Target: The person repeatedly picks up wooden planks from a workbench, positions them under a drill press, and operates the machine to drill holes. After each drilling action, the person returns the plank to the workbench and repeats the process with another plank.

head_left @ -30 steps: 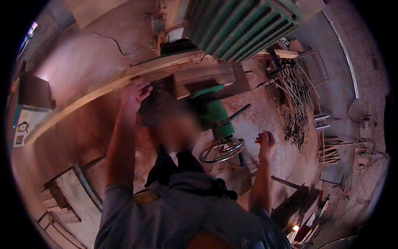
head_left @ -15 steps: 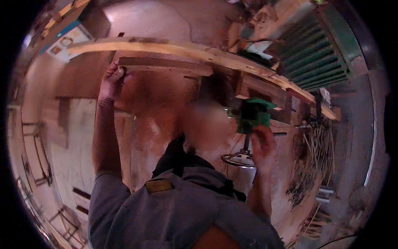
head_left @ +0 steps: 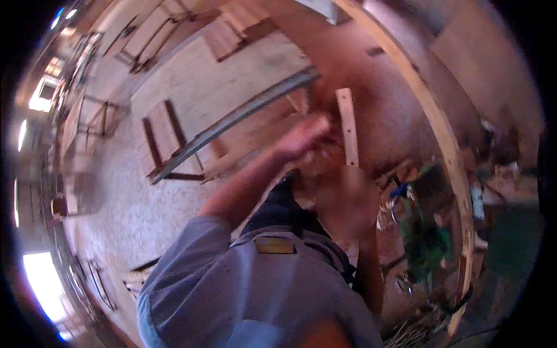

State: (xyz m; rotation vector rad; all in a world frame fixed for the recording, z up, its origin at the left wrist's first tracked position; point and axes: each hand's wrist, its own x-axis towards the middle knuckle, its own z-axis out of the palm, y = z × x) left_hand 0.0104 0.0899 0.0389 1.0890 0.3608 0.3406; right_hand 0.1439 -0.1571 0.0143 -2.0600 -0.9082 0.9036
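Note:
My left hand [head_left: 310,133] reaches across to the middle of the view, smeared by motion, so its fingers are hard to read. Just right of it, a narrow wooden strip [head_left: 348,124] with several dark holes points away from me. I cannot tell whether the left hand touches the strip. The strip's near end disappears behind a round blurred patch. My right forearm [head_left: 371,267] runs up to that same patch, which hides the right hand and whatever it grips.
A large pale table [head_left: 232,87] with a metal edge stands to the left, bearing wooden boards [head_left: 241,26]. On the right, a long wooden beam [head_left: 432,110] curves past green machinery [head_left: 426,243]. Thin wood scraps [head_left: 415,333] lie at the lower right.
The view has swung left, bringing in the table. My left hand, earlier pinching the end of a wooden piece, has come inward. My right hand, earlier at the green machine, is now hidden.

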